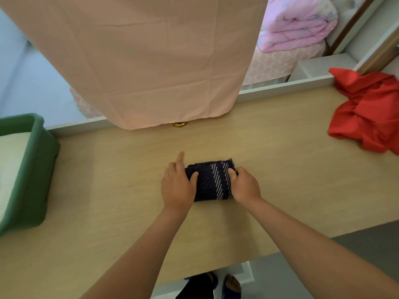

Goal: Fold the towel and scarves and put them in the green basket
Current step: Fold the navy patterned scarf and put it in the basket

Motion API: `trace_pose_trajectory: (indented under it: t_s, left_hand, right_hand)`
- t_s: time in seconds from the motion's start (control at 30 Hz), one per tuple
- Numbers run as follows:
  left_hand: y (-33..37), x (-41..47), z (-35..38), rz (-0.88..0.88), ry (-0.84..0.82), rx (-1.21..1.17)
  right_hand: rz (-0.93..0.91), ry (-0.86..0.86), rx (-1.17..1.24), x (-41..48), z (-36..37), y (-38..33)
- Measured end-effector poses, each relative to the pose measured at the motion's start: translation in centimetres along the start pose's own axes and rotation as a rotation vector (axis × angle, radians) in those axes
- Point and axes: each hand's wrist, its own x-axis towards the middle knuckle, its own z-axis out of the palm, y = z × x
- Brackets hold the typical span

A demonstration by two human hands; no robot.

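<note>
Wooden tabletop [121, 212], centre: left hand [178, 187] and right hand [246, 186] clasp the ends of the folded navy striped scarf [212, 182], green basket [36, 169] well away leftward (nearer the left hand).

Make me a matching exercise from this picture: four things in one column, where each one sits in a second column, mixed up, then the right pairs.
Things:
1. dark striped scarf
2. red scarf
3. green basket
4. white towel

Places:
A. inside the basket
B. at the left end of the table
C. crumpled at the table's far right
D. folded, held between the left hand and the right hand

Pairs: 1-D, 2-C, 3-B, 4-A
</note>
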Motion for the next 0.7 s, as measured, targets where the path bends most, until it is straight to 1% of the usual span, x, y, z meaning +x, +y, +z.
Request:
trace_pose_trajectory:
  t_s: [0.03, 0.07, 0.1, 0.13, 0.17, 0.2, 0.23, 0.27, 0.3, 0.37, 0.43, 0.47, 0.5, 0.6, 0.7]
  left_hand:
    - [0.4, 0.3, 0.4, 0.153, 0.102, 0.069]
    - [1.1, 0.5, 0.7, 0.317, 0.168, 0.085]
    - [1.7, 0.7, 1.1, 0.472, 0.159, 0.091]
    - [2.2, 0.9, 1.6, 0.595, 0.093, 0.124]
    - [2.6, 1.1, 2.2, 0.661, -0.006, 0.197]
    - [2.7, 1.3, 2.9, 0.654, -0.125, 0.277]
    - [2.4, 1.7, 3.6, 0.600, -0.225, 0.329]
    - [2.0, 2.1, 4.1, 0.530, -0.289, 0.348]
    - [1.6, 2.6, 4.6, 0.478, -0.324, 0.344]
    - [0.8, 3.1, 5.0, 0.450, -0.346, 0.320]
    - [0.3, 3.4, 5.2, 0.469, -0.340, 0.296]
    - [0.1, 3.5, 5.2, 0.470, -0.334, 0.285]
    - [-0.1, 3.4, 5.3, 0.470, -0.326, 0.278]
    - [-0.4, 3.1, 5.4, 0.483, -0.301, 0.288]
    - [-0.2, 2.7, 4.4, 0.451, -0.347, 0.322]
  right_hand:
    - [0.015, -0.008, -0.010, 0.4, 0.1, -0.1]
    - [0.030, -0.011, -0.017, 0.6, 0.2, -0.2]
    - [0.047, -0.009, -0.021, 0.9, 0.3, -0.3]
    - [0.067, -0.002, -0.022, 1.2, 0.4, -0.5]
    - [0.087, 0.011, -0.017, 1.4, 0.5, -0.7]
    - [0.097, 0.029, -0.022, 1.5, 0.4, -1.0]
    - [0.078, 0.058, -0.053, 1.4, 0.3, -1.3]
    - [0.013, 0.104, -0.120, 1.4, 0.2, -1.5]
    - [-0.099, 0.160, -0.217, 1.6, 0.2, -1.5]
    - [-0.395, 0.227, -0.428, 2.0, 0.5, -1.2]
    - [-0.633, 0.166, -0.525, 2.5, 0.5, -0.9]
    - [-0.683, 0.102, -0.552, 2.5, 0.5, -0.7]
    - [-0.679, 0.020, -0.565, 2.5, 0.5, -0.5]
    - [-0.548, -0.171, -0.570, 2.1, 0.4, 0.1]
    - [-0.524, -0.253, -0.627, 2.3, 0.2, -0.1]
